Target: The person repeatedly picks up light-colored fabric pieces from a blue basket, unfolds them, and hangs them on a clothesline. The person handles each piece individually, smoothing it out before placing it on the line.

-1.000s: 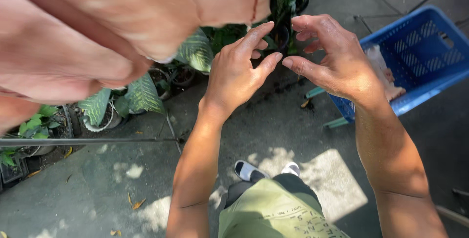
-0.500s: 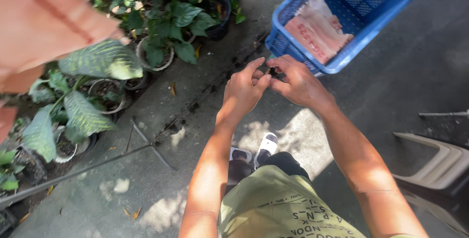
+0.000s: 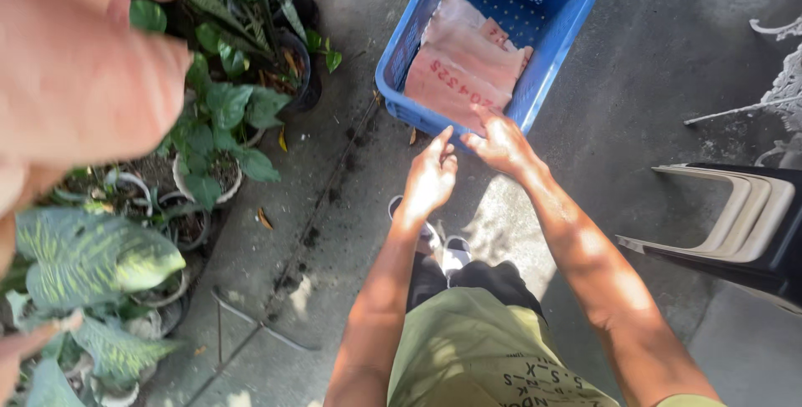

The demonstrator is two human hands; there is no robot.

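Observation:
Both my hands reach down toward the near rim of a blue plastic crate (image 3: 399,81) on the concrete floor. My left hand (image 3: 431,177) hangs just short of the rim, fingers loosely apart and holding nothing. My right hand (image 3: 502,143) is beside it, fingertips at the crate's near edge, nothing visibly in it. A folded pinkish cloth sack (image 3: 464,64) with red print lies inside the crate. My green shirt and grey-and-white shoes (image 3: 443,248) show below.
Potted green plants (image 3: 221,123) crowd the left side, with large variegated leaves (image 3: 92,256) at lower left. A stack of white plastic chairs (image 3: 735,215) stands at right. A blurred pinkish shape (image 3: 75,73) fills the upper-left corner, close to the camera.
The view has swung toward the crate. My hands have dropped from the plant leaves to the crate's near rim, and my fingers have spread apart.

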